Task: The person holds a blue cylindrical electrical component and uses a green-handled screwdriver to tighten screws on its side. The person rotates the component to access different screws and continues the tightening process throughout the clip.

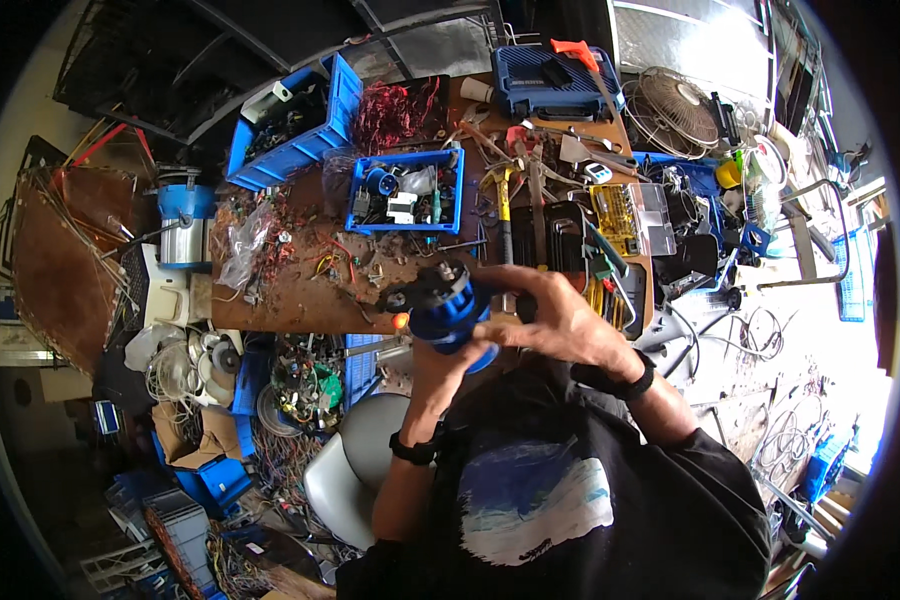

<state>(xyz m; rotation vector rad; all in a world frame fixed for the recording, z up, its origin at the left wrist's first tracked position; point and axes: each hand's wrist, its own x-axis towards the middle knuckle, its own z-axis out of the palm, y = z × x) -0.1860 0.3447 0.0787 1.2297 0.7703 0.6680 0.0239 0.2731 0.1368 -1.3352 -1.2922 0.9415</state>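
Above the front edge of the workbench I hold a blue cylindrical industrial plug point(444, 325), its dark end with metal terminals facing up and away. My left hand point(436, 372) is closed around its lower part from below. From the right, my right hand point(555, 322) grips its side, thumb and forefinger curved against the blue body. The palm-side fingers of both hands are partly hidden. Beyond the plug, a blue bin point(405, 229) contains another round blue connector point(381, 181), a white device point(401, 208) and a green-handled tool point(436, 207).
Wire scraps and small debris litter the brown bench point(270, 318). A yellow-handled hammer point(504, 215), several tools and a yellow bit set point(614, 220) lie to the right. Behind stand a larger blue crate point(300, 150), a blue case point(540, 95) with an orange-handled saw point(576, 52), and a fan point(675, 110).
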